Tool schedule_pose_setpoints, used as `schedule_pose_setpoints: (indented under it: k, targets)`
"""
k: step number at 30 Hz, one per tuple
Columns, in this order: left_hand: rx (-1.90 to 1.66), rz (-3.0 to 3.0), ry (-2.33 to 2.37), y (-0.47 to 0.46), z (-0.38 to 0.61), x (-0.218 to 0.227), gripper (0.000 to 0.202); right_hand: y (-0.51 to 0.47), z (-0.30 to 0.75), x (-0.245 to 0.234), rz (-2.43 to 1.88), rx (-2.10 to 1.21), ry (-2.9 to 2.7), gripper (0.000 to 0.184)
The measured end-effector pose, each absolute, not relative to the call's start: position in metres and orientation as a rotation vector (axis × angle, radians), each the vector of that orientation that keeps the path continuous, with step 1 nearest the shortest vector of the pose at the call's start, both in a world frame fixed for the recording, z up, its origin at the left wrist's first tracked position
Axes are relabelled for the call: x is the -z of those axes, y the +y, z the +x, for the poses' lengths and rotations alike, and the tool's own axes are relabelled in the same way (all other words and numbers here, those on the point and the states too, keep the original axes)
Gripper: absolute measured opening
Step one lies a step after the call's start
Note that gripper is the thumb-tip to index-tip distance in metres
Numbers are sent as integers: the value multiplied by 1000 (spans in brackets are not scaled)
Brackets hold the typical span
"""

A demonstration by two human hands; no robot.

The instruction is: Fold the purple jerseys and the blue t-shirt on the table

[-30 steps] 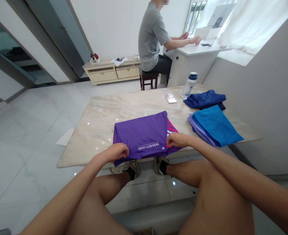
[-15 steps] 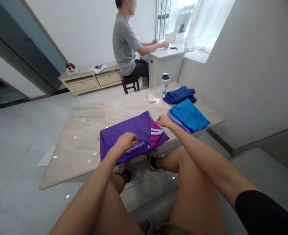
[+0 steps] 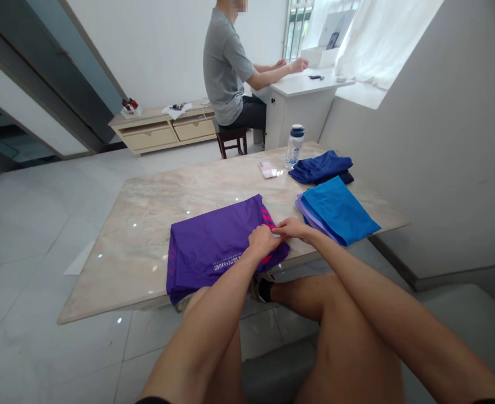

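Note:
A purple shirt point(image 3: 213, 244) with white print and pink stripes lies folded at the near edge of the marble table point(image 3: 167, 196). My left hand point(image 3: 263, 240) is closed on the shirt's right edge, by the pink stripes. My right hand point(image 3: 291, 228) pinches the same edge right beside it, so the two hands nearly touch. My bare knees sit below the table edge.
A stack of folded blue and lilac garments point(image 3: 337, 209) lies on the table's right side, a dark blue garment point(image 3: 322, 166) behind it. A water bottle point(image 3: 294, 146) and a small packet point(image 3: 268, 169) stand further back. A person in a grey shirt point(image 3: 226, 67) sits at a white desk point(image 3: 304, 90).
My left hand has moved right along the shirt's near edge to meet my right hand at the striped end. My right hand has shifted slightly toward me. The view has swung.

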State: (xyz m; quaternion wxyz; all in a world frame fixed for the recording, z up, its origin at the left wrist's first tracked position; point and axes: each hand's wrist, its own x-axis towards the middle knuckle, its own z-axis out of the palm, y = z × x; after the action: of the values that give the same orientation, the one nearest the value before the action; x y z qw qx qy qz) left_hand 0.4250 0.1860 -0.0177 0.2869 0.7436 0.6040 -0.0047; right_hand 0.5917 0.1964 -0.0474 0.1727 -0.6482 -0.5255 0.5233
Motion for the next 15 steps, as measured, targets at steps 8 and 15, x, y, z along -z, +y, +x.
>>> schedule_pose_setpoints:
  k: [8, 15]
  targets:
    - [-37, 1854, 1671, 184, 427, 2, 44, 205, 588, 52, -1911, -1424, -965, 42]
    - [-19, 1918, 1455, 146, 413, -24, 45, 201, 569, 36, -1909, -1395, -928, 58]
